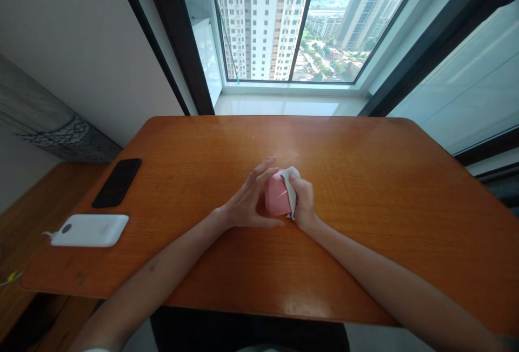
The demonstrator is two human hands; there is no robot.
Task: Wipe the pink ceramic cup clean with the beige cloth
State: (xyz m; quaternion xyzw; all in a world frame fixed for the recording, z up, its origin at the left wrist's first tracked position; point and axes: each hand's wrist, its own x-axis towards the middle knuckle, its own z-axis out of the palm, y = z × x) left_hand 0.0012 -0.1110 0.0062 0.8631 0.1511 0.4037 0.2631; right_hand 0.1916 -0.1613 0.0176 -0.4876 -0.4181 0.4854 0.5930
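Note:
A small pink box-like object [276, 196] is between my hands above the middle of the wooden table [357, 157]. My right hand [303, 199] grips a light grey cloth [291, 174] and presses it against the object's right side. On the other side, my left hand [256, 195] is spread, with thumb and fingers apart around the object's left edge. Whether the left fingertips touch it I cannot tell. The pink object's underside and far side are hidden.
A black phone [117, 183] lies at the table's left edge. Nearer to me is a white power-bank-like device [91, 230] with a cable at its left end. Beyond the table's far edge stands a window [300, 33]. A grey curtain [60, 119] hangs at left.

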